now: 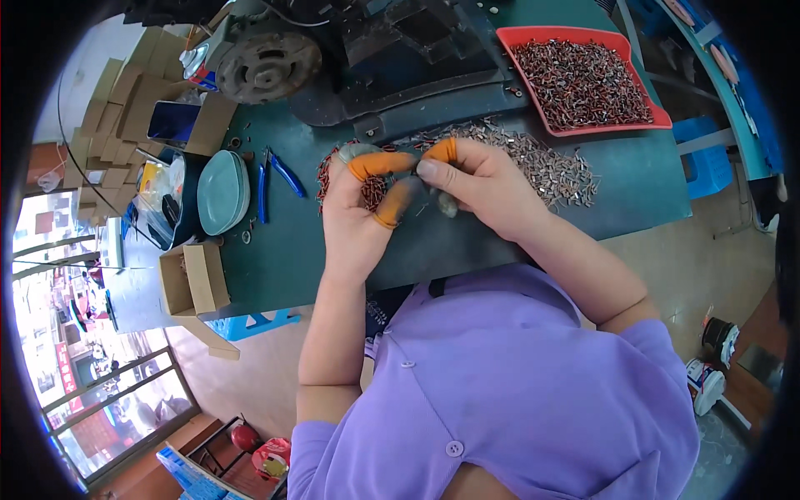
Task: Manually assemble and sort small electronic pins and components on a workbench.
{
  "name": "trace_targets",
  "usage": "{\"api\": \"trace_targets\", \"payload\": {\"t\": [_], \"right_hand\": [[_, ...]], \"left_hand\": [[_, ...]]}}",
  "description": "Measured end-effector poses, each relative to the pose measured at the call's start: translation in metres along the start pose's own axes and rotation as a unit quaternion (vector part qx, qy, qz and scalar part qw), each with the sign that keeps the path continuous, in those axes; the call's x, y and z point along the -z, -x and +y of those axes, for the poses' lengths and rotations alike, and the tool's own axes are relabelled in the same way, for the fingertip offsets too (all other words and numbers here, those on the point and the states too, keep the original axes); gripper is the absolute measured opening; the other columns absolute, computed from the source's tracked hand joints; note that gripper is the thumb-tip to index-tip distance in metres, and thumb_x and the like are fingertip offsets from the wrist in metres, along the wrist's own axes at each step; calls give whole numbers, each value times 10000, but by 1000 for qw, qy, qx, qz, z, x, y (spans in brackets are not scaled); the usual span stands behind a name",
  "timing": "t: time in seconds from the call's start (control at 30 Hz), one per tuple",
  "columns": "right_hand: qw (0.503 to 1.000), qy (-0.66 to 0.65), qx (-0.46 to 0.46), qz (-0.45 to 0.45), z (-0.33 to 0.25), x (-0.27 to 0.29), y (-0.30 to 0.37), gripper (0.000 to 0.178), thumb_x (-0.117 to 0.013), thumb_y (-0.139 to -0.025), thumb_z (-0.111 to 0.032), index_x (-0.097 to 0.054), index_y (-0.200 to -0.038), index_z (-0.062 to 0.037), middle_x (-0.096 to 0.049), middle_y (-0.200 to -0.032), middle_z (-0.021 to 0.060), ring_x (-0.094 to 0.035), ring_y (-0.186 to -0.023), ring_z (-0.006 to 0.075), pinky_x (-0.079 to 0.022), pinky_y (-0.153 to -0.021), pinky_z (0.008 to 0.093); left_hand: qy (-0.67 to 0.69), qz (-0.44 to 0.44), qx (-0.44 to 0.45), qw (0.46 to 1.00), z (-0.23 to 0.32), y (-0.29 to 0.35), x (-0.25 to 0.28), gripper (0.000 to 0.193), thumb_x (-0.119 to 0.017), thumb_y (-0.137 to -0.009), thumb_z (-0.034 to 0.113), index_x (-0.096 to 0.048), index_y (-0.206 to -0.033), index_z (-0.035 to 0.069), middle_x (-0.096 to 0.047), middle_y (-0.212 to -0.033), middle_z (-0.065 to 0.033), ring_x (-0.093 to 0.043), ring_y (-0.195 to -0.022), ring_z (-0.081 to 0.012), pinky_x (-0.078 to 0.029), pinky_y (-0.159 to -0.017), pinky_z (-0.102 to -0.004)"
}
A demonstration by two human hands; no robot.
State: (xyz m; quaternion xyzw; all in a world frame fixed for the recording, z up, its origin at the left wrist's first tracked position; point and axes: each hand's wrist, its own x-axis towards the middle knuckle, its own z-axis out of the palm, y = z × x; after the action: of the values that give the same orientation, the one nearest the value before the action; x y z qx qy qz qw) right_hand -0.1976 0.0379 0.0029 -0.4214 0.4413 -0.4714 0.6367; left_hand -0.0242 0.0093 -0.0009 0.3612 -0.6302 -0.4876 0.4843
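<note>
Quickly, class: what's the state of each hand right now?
Left hand: curled; whether it holds anything can't be told.
Right hand: closed in a pinch; contents can't be told.

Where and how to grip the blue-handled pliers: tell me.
Probably around both blue handles, from above and the person's side; the left hand is nearer. The pliers lie on the tabletop, pointing away from the person, with their handles spread toward the near edge.

No legible text. Red upright sign (65,367) beyond the window (108,383) carries pale characters, too small to read. White tub (707,387), lower right, has dark marks, also unreadable. Can (196,62), upper left: coloured label, illegible.
</note>
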Motion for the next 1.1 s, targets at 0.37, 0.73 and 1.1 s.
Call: {"api": "trace_targets", "payload": {"t": [0.37,0.73,1.1], "right_hand": [[955,266,117,-53,-4,16,7,150,-705,-857,-202,-674,-926,-72,-595,-806,7,-552,-638,125,-459,-571,254],[740,611,265,-99,8,14,47,211,-733,-754,-229,-672,-918,-111,-528,-865,58,-579,-816,248,-501,-656,352],[802,529,266,-72,28,44,87,226,-795,-692,-155,-662,-869,-112,-579,-825,62,-604,-709,261,-495,-612,356]], "left_hand": [[-138,20,-84,987,11,7,17,203,-776,-736,35,-671,-909,52,-573,-934,-34,-526,-903,-184,-408,-836,-277],[-1,80,-24,996,9,23,27,167,-742,-798,0,-652,-938,-7,-548,-973,-24,-524,-894,-122,-410,-812,-230],[87,90,18,992,10,26,9,172,-705,-854,25,-636,-1008,-5,-573,-960,-9,-525,-898,-86,-416,-815,-206]]}}
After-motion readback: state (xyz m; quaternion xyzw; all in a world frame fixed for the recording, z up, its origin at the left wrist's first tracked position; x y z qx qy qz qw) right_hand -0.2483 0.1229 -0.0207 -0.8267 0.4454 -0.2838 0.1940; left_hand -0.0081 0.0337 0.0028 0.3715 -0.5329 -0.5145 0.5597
